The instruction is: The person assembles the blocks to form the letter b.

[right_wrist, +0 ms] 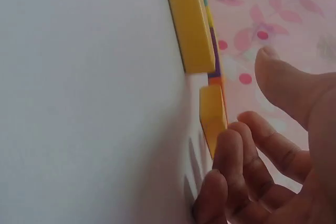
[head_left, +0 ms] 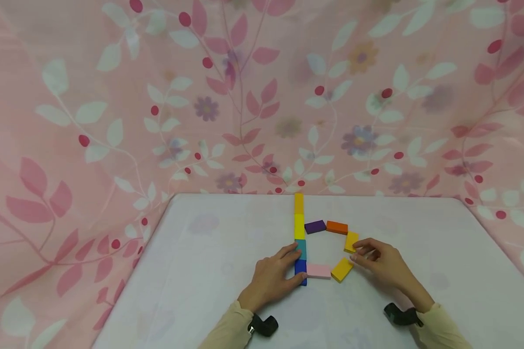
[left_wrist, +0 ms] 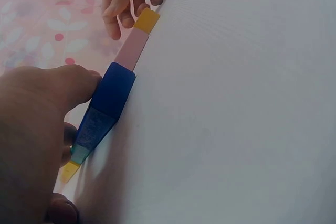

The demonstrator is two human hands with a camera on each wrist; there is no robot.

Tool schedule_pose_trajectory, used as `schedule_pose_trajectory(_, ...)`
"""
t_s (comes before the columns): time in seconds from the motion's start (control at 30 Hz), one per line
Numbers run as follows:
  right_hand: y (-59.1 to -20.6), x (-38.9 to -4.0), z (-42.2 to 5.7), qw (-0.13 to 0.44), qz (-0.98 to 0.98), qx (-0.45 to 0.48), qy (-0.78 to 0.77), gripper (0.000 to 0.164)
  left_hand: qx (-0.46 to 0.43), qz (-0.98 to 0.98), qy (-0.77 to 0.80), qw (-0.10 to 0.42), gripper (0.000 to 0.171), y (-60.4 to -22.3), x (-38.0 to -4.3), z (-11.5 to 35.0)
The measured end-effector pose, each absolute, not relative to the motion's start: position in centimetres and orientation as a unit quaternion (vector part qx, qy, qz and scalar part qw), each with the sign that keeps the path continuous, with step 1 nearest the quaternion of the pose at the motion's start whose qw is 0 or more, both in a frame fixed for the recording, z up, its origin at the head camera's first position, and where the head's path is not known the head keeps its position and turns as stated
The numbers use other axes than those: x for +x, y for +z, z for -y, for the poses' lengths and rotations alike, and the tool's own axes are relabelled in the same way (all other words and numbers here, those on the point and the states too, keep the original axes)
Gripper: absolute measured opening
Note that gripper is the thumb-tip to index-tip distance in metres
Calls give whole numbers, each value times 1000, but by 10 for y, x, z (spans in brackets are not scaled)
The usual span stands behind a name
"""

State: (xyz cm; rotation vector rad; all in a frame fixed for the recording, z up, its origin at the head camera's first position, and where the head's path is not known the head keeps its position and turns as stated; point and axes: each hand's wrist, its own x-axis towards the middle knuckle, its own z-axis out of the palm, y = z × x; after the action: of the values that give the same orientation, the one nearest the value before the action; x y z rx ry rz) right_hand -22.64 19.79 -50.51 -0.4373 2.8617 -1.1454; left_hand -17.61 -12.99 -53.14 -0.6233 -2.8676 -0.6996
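Note:
My left hand rests along a straight column of blocks, its thumb at the dark blue block and its fingertips on the teal block. Above these in the column lie a bright yellow block and an orange-yellow block. My right hand is beside the curve, fingertips touching or very close to the upper yellow block. In the right wrist view its thumb stands apart from the fingers. The lower yellow block lies tilted beside the pink block.
A purple block and an orange block form the top of the curve. Everything lies on a white-covered table. Behind it hangs a pink floral cloth. Both wrists wear black camera mounts.

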Motion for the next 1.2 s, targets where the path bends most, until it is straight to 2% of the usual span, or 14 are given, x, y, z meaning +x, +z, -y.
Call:
schedule_pose_trajectory(0.23,-514,-247,-202,-26,-927,-120,-356,45,-214,947,-225,78,60,-531,-177,128)
schedule_pose_trajectory(0.4,-516,-252,-200,-6,-930,-92,-357,54,-213,947,-225,84,60,-530,-178,127)
schedule_pose_trajectory(0.53,-517,-252,-200,4,-918,-80,-389,55,-212,948,-227,75,60,-531,-179,129)
schedule_pose_trajectory(0.77,-516,-257,-202,14,-919,-93,-384,65,-207,947,-240,59,61,-528,-178,130)
schedule_pose_trajectory(0.97,-515,-258,-203,17,-931,-101,-351,56,-207,948,-236,61,61,-528,-178,127)
schedule_pose_trajectory(1.2,-515,-255,-204,28,-926,-111,-361,54,-212,945,-238,79,60,-531,-179,128)
